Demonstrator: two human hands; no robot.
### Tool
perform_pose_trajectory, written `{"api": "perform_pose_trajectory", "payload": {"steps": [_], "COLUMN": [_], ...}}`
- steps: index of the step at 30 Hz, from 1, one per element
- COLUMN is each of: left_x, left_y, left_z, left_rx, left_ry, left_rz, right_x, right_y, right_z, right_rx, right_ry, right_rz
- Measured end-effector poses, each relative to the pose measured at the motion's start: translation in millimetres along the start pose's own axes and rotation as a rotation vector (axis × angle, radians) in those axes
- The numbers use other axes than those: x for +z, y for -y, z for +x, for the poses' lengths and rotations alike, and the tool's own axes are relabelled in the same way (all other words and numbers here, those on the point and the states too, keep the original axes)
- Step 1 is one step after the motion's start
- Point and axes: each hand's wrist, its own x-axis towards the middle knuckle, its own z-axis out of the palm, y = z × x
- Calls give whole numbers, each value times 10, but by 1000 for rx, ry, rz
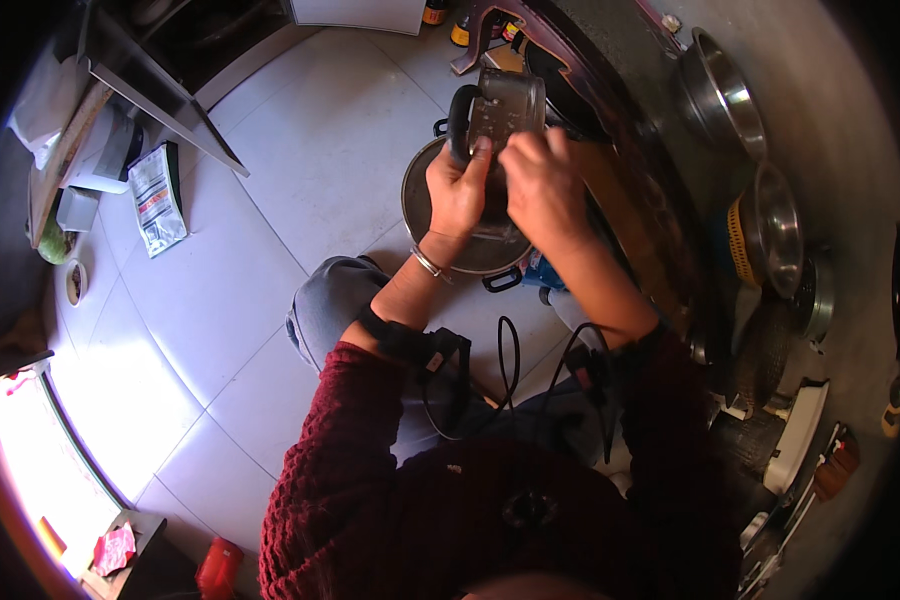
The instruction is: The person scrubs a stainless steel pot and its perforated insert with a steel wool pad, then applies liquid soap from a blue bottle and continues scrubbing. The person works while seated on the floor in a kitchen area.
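Just above a wide round pan (421, 191) with black side handles, my left hand (457, 184) grips the thick black handle (461, 124) of a clear jug-like container (508, 109). The container looks tilted or lying on its side, with whitish specks on its wall. My right hand (540, 180) is slightly blurred, its fingers curled at the near end of the container; whether it holds anything is hidden. The pan stands on the tiled floor, its middle partly covered by my hands. A blue packet (541, 271) lies by its near handle.
A dark carved wooden furniture edge (630, 97) curves close on the right. Metal basins (727, 97) stand beyond it. Bottles (460, 34) are at the top. On the left are an open cabinet door (169, 116), a foil packet (156, 199) and a small bowl (76, 283).
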Motion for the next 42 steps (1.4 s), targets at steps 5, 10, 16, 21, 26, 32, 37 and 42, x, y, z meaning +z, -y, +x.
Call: {"api": "perform_pose_trajectory", "payload": {"steps": [5, 10, 16, 21, 26, 32, 37, 42], "left_x": [21, 9, -11, -24, -25, -59, -115, -115], "left_y": [48, 104, 127, 64, -11, -77, -141, -100], "left_z": [43, 92, 124, 105, 103, 99, 110, 80], "left_rx": [-56, 4, 81, -23, 45, 1, -26, -50], "left_ry": [-7, -28, -80, 16, 53, 167, 242, 326], "left_rz": [51, 35, 49, 196, 193, 91, -28, -47], "right_x": [39, 53, 72, 81, 32, -270, -438, -467], "right_y": [-37, 4, 79, -63, -106, -376, -706, -621], "right_z": [22, -26, -83, 7, -149, 102, 198, 135], "right_rx": [97, -2, -38, 89, -231, 64, 186, -57], "right_ry": [-20, -48, 76, -25, -112, -74, -60, 43], "right_rz": [-105, -26, -17, -51, 150, 358, 590, 340]}}
